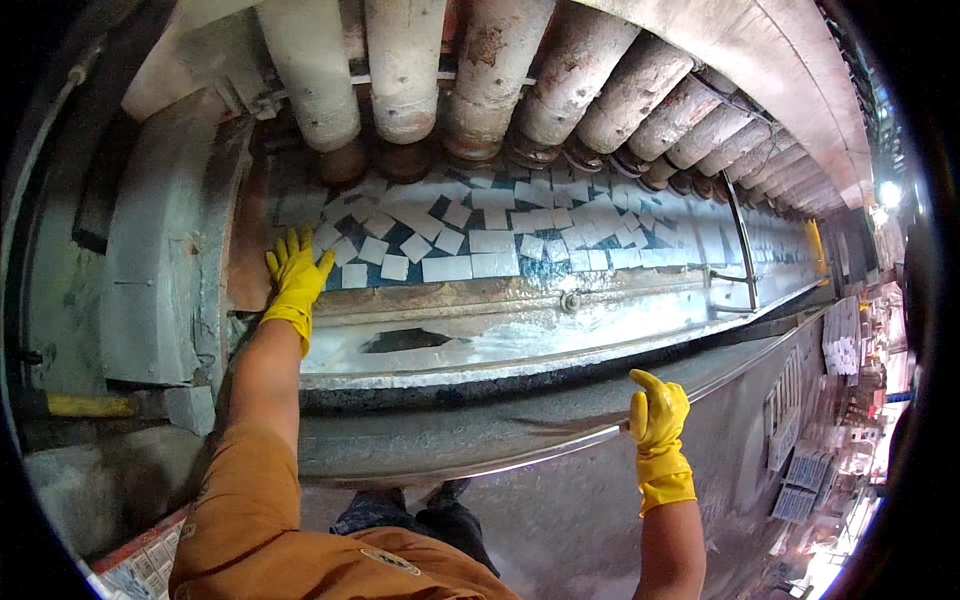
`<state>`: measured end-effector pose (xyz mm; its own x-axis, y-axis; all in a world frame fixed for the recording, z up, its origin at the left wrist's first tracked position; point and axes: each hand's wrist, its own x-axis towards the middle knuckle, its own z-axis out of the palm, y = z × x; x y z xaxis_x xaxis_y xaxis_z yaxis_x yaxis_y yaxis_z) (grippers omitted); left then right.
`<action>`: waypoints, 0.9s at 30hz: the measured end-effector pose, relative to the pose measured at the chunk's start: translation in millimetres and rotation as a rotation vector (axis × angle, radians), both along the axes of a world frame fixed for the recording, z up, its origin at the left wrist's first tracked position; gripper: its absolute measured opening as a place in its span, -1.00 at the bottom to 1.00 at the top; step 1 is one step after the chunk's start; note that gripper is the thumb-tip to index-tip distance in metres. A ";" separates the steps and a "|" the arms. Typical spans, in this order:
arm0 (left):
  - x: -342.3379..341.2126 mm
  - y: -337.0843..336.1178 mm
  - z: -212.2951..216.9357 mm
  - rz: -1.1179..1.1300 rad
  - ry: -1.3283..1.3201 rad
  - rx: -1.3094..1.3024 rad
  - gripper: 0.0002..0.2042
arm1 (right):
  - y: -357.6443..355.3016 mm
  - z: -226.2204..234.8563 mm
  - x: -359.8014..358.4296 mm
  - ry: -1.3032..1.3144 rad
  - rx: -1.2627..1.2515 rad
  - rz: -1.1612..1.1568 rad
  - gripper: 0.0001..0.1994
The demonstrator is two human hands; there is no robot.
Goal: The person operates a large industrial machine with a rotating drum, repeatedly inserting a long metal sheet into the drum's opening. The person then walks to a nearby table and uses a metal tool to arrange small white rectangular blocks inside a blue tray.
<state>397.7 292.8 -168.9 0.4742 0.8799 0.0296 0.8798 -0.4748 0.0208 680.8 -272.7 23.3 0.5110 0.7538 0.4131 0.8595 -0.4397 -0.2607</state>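
My left hand, in a yellow rubber glove, reaches to the left end of a wet dark bed. Its fingers are spread beside the nearest pale stone tile; I cannot tell whether they touch it. Several square and oblong tiles lie scattered flat on the bed, some overlapping. My right hand, gloved in the same yellow, is at the metal edge of the trough in front of me. One finger points up and left, apart from the thumb, with the others bent. Nothing shows between them.
Thick, worn cylinders hang in a row over the bed's far side. A wet metal ledge and a grey trough run along the near side. An upright metal bar crosses the bed. Stacked slabs stand at right.
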 end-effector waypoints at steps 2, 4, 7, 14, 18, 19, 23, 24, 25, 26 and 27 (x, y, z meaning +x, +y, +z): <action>-6.7 -10.2 0.0 -0.061 -0.056 -0.041 -0.13 | -5.0 -4.5 -2.0 0.003 0.013 -0.003 -0.69; -8.8 -23.1 -8.2 -0.022 -0.130 -0.019 -0.12 | -8.8 -10.5 -6.4 -0.011 0.029 -0.006 -0.70; -11.4 -45.4 -11.0 0.034 -0.150 -0.031 -0.09 | -18.4 -12.1 -9.7 -0.036 0.017 0.001 -0.72; 2.7 -82.6 71.7 -0.257 -0.311 -0.305 -0.27 | -26.9 -18.8 -7.6 -0.057 0.113 0.041 -0.77; -19.6 -160.6 192.3 -0.414 -0.284 -0.518 -0.38 | -29.9 -18.9 -6.1 -0.068 0.139 0.049 -0.81; -31.7 -180.9 215.8 -0.449 -0.298 -0.557 -0.41 | -31.2 -19.7 -5.8 -0.054 0.154 0.054 -0.82; -105.9 -257.5 254.9 -0.396 -0.411 -0.421 -0.49 | -32.5 -18.5 -2.8 -0.057 0.248 0.096 -0.80; -130.4 -263.7 251.1 -0.376 -0.444 -0.398 -0.50 | -33.3 -20.6 -1.5 -0.056 0.256 0.101 -0.80; -155.5 -262.9 233.9 -0.219 -0.386 -0.355 -0.52 | -32.3 -22.0 -0.6 -0.055 0.266 0.110 -0.80; -182.9 -258.3 203.7 -0.054 -0.326 -0.310 -0.53 | -30.7 -21.6 -2.9 -0.037 0.270 0.116 -0.80; -196.8 -260.5 181.3 0.110 -0.268 -0.272 -0.55 | -30.8 -15.5 -4.6 -0.019 0.266 0.120 -0.80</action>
